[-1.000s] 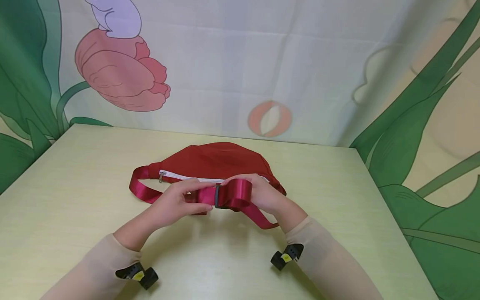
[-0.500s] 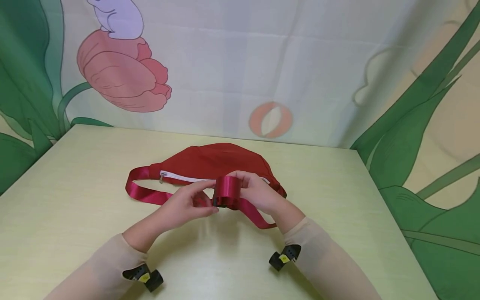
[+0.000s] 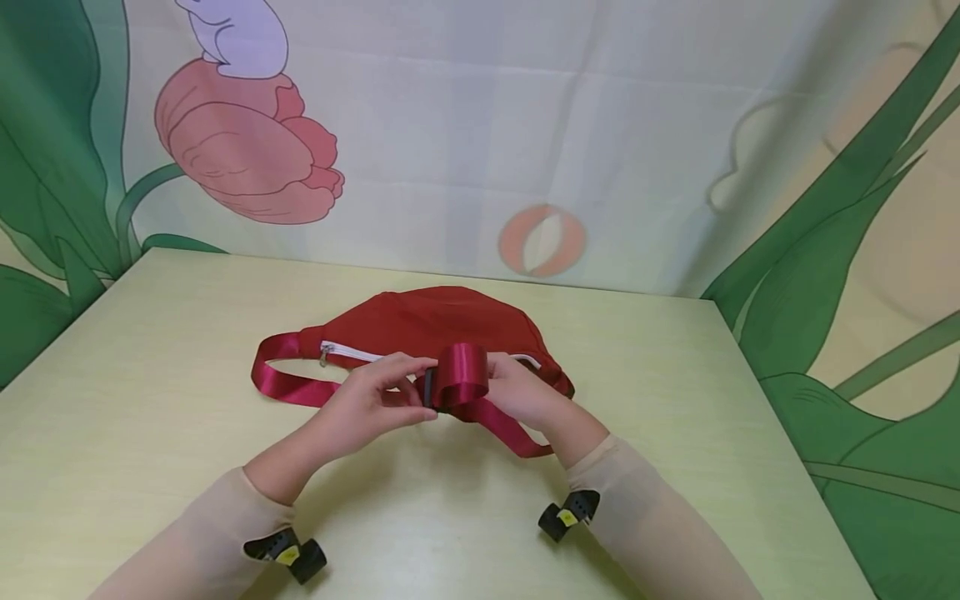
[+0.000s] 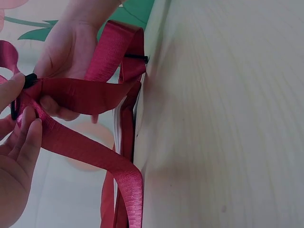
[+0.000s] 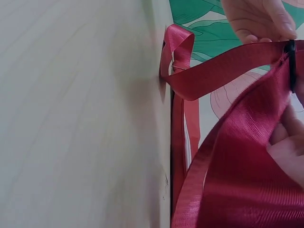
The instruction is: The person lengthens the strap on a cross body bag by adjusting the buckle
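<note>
A red waist bag (image 3: 427, 321) lies on the table, its white zipper facing me. My left hand (image 3: 367, 404) pinches the black strap slider (image 3: 429, 387) between thumb and fingers, raised in front of the bag. Just right of the slider, the crimson strap (image 3: 462, 371) stands up in a loop. My right hand (image 3: 525, 396) holds the strap at that loop, its fingertips mostly hidden behind it in the head view. In the left wrist view, strap lengths run from the slider (image 4: 30, 80) down toward the bag. The right wrist view shows left fingertips at the slider (image 5: 291, 61).
The pale wooden table (image 3: 420, 533) extends around the bag on every side. At the left, another strap loop (image 3: 288, 385) lies on the table. Behind stands a printed curtain (image 3: 420, 150) with plants and a flower.
My left hand has shifted slightly right along with the slider. The strap loop moved left, then back a little right, and now stands higher. The bag has barely moved.
</note>
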Demonstrator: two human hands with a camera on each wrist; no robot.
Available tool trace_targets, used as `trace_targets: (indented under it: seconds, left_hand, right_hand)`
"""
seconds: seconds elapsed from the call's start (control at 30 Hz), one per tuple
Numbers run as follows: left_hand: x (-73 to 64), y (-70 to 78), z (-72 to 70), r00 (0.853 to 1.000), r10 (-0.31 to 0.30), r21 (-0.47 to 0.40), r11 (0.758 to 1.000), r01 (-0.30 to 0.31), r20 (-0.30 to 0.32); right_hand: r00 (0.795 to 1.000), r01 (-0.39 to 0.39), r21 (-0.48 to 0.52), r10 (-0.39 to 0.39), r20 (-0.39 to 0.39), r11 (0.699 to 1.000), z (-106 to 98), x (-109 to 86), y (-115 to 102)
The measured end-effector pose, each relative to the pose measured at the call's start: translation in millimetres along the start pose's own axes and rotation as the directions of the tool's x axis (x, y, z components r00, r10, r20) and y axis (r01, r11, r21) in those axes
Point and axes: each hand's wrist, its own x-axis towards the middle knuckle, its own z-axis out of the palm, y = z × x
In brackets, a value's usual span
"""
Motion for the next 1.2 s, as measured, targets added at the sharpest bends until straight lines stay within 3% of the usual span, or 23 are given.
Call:
trace_targets:
  seconds: [0.3,0.47,0.57,0.87,1.2]
  left_hand:
    - [1.5,-1.9,2.4,0.999,-0.008,0.011,1.000,0.008,0.048]
    - [2.3,-1.4,3.8,0.999,-0.001,0.009,1.000,0.001,0.054]
    - [2.9,-0.4,4.2,0.998,-0.006,0.054,0.999,0.002,0.059]
    - [2.4,2.4,2.9,0.994,-0.024,0.147,0.989,0.008,0.105]
    - [-2.1,-1.5,-8.4,0.996,-0.037,0.205,0.979,0.019,0.081]
  right_hand:
    - [0.998,-0.063,-0.022,0.062,-0.031,0.998,-1,-0.5,-4]
    - [0.999,-0.010,0.061,0.013,-0.037,0.998,0,1.2,-2]
    - [1.000,0.018,0.097,-0.015,-0.026,0.995,1,0.9,-3]
    - [1.000,-0.008,0.028,0.008,-0.007,1.000,1,-2.8,-2]
    - [0.998,-0.029,-0.018,0.028,-0.059,0.999,-4,-5.0,0]
